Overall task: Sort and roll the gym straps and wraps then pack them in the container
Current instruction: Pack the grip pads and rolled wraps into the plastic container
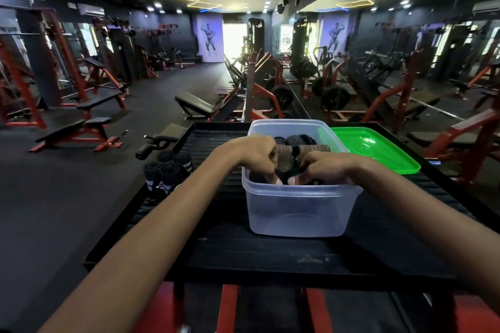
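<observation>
Inside clear plastic tub — rolled fabric wraps

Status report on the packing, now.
Both hands in the clear container: left hand and right hand gripping a dark wrap. Four rolled wraps still outside, left. Green lid off, behind right.
</observation>
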